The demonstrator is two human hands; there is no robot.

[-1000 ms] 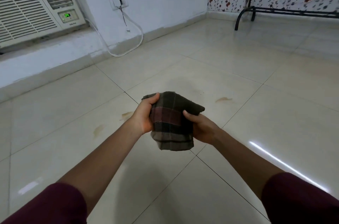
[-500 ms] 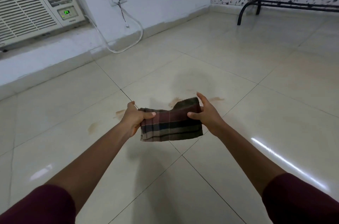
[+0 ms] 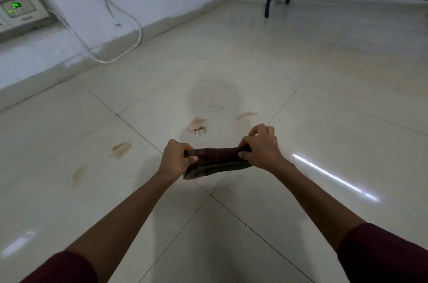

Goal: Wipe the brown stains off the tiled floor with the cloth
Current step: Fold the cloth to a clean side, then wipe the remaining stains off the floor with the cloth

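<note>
Above the tiled floor (image 3: 324, 102) a folded plaid cloth (image 3: 216, 162) is held stretched between the left hand (image 3: 176, 161) and the right hand (image 3: 260, 147) — each closed on one end — with brown stains (image 3: 196, 125) lying just beyond

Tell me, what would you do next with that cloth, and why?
Probably lower the cloth onto the nearest brown stain just beyond it. The left hand and right hand hold it folded above the floor, and none of the stains, like the one further left, looks wiped yet.
</note>
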